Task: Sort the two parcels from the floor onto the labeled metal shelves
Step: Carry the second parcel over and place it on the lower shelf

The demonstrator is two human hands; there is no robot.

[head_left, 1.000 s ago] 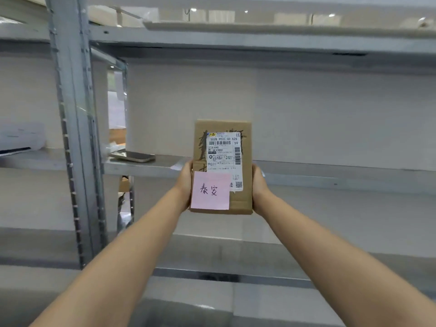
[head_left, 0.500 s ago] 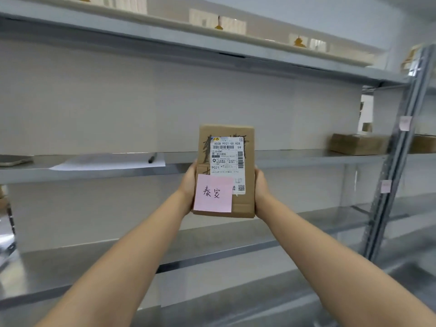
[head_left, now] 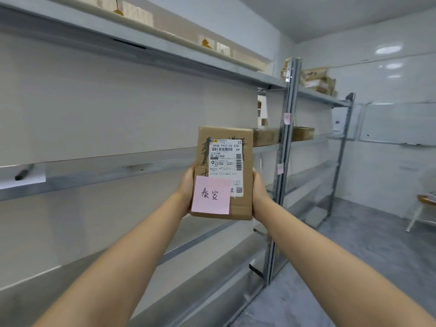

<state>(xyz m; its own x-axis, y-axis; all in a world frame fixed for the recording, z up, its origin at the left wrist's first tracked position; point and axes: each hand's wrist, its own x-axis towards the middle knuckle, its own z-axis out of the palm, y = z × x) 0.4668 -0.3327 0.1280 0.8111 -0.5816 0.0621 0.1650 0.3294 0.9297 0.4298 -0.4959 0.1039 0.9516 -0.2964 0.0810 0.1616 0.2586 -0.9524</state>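
Holding a small cardboard parcel (head_left: 224,173) upright at frame centre, both hands clamp its long side edges: left hand (head_left: 187,185) at 9 o'clock of the box, right hand (head_left: 258,190) at 3 o'clock, palms pressed in, fingers wrapped behind and out of sight. Parcel is in the air, in front of the metal shelves (head_left: 99,171), touching no shelf.

Handling guess: looks light, held at arm's length with no sag; stiff cardboard with crisp corners, so a side squeeze works. Dry matte surface, not slippery. Best hold is the long edges or under the base. Keep off the pink sticky note (head_left: 211,195) at the lower left of its face, loose and peelable, and off the white shipping label (head_left: 226,161) above it. Contents unknown, so fragility cannot be told.

Versus earlier frames: grip and parcel pose match, but the view has swung right. The upright post (head_left: 283,161) with small pink tags now sits at 3 o'clock, nearer centre. Boxes (head_left: 318,81) on the far top shelf at 1 o'clock and grey floor (head_left: 354,256) at 4 o'clock are newly visible. The pen and paper (head_left: 23,175) have slid to the 9 o'clock edge.
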